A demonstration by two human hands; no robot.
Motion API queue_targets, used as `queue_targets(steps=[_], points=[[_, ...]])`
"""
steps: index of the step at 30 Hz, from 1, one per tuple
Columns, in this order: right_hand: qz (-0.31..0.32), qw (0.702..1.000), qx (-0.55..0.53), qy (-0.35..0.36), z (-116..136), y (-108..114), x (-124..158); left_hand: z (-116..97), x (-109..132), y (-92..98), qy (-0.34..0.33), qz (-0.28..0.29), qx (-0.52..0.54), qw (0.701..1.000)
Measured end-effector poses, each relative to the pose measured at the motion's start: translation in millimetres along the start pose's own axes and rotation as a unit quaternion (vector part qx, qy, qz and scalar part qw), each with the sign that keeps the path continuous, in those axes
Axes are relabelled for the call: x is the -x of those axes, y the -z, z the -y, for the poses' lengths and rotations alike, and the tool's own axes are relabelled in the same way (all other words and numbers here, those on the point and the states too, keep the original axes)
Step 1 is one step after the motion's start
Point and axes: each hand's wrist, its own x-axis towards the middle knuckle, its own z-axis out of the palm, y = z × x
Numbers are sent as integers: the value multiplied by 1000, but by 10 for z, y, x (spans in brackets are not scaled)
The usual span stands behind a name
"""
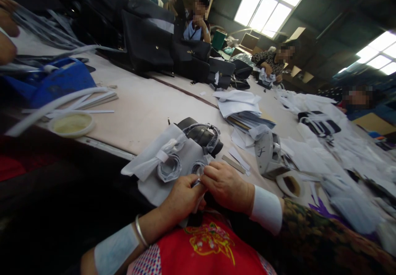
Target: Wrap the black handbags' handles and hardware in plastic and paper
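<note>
At the table's near edge, my left hand (182, 194) and my right hand (227, 184) meet fingertip to fingertip, both closed. They pinch the near end of a coiled strap (199, 167) in clear wrapping; my fingers hide part of it. A second wrapped coil (169, 168), with a white band around its upper end, lies to the left on a white sheet (145, 163) that overhangs the edge. Just beyond my hands sits a small black bag (198, 136), its handle (213, 141) covered in clear wrap.
Right of my hands stand a grey tape dispenser (262, 153) and a tape roll (289, 184). Behind are stacked papers (238, 103) and black bags (148, 39). At left are a round lid (71, 124) and blue bin (62, 83). Co-workers sit around the table.
</note>
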Motion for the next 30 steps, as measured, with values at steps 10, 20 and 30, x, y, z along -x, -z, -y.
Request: queue_targets(steps=[10, 20, 30], points=[[39, 991, -94, -92, 69, 112, 38, -18, 3, -3, 13, -21, 6, 1000], [-39, 990, -45, -129, 227, -72, 241, 22, 6, 32, 11, 7, 70, 997], [-111, 976, -68, -172, 316, -140, 250, -14, 31, 36, 19, 15, 111, 993]])
